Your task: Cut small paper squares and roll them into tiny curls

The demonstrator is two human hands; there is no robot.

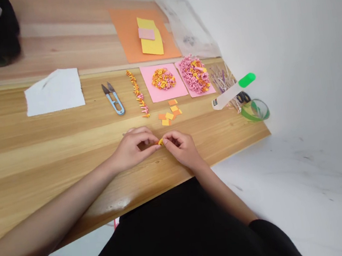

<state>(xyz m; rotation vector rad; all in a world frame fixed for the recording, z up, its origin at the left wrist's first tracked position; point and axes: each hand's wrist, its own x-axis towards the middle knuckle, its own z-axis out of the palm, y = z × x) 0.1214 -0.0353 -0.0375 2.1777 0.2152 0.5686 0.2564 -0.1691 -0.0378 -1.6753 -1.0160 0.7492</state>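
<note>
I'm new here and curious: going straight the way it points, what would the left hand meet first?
Past the small orange-and-yellow piece it pinches, the left hand would most likely meet the right hand first, just beyond; depth is hard to judge from one view.

Left hand [131,148], right hand [182,148], close together, both apparently pinching

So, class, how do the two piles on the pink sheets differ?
The left pile looks smaller than the right pile. The left pile mixes yellow, orange and pink, while the right pile is mainly pink. The left pile leaves more sheet bare than the right pile does. Both contain many small pieces.
</note>
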